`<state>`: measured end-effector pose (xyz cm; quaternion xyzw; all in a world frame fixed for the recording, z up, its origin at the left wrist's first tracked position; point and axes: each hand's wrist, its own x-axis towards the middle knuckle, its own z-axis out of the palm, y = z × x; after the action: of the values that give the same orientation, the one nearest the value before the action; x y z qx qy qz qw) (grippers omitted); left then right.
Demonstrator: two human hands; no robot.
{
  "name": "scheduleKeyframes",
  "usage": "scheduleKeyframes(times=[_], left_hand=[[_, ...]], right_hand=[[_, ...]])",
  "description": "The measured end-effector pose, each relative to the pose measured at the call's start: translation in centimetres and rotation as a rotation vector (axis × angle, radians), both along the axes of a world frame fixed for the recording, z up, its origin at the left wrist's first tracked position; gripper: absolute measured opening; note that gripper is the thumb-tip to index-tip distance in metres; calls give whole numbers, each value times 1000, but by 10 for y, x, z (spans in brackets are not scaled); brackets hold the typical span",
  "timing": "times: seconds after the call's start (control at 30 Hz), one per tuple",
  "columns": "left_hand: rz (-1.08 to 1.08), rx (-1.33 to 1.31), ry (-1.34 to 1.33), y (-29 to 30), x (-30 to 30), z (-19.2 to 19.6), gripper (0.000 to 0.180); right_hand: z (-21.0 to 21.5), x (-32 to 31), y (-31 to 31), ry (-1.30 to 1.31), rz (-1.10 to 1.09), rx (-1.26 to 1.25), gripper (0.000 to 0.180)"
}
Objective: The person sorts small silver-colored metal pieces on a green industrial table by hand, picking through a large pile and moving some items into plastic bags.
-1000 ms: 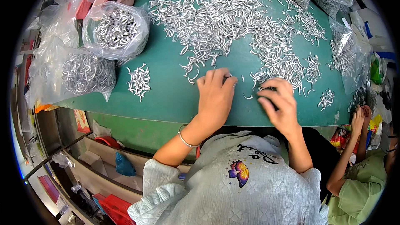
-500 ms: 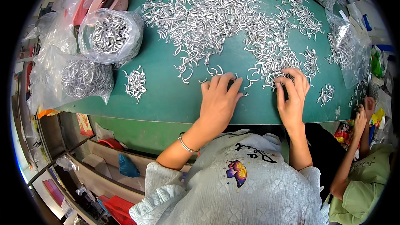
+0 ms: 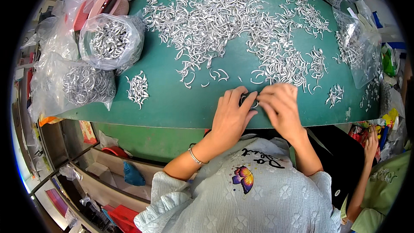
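My left hand [image 3: 233, 113] is near the table's front edge, its fingers curled and its thumb bent in. A few small curved silver metal pieces [image 3: 254, 105] show between its fingers and my right hand. My right hand [image 3: 281, 108] is close against it, fingertips almost meeting the left ones; motion smears them, so what they grip cannot be made out. Beyond both hands, a big spread of curved silver pieces [image 3: 207, 21] covers the table. Several loose ones [image 3: 219, 75] lie just past my left hand.
On the green table [image 3: 181, 108] are small piles at left [image 3: 138, 88] and right [image 3: 334, 96]. Clear bags of silver pieces [image 3: 110, 43] stand at left, beside a pink basket [image 3: 115, 4]. Another bag [image 3: 353, 47] lies right. A co-worker's arm [image 3: 366, 155] is at far right.
My right hand has left the edge of the silver heap and moved left and nearer, up to my left hand. My left hand has shifted slightly right and nearer.
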<state>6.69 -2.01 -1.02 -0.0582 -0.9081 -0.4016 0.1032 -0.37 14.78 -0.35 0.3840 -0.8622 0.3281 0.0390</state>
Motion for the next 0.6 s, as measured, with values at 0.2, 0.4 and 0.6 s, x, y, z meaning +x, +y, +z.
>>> scheduleKeyframes(times=[0.2,0.4,0.6], left_hand=[[-24,7,16,6,0,-11,26],[16,7,36,-6,10,-11,25],[83,55,-29,-14,17,-2,45]], right_hand=[[-6,-34,-23,158,-98,126,15],[13,-15,-11,132,-144,59,11],[3,6,-12,-69,-4,-33,16]])
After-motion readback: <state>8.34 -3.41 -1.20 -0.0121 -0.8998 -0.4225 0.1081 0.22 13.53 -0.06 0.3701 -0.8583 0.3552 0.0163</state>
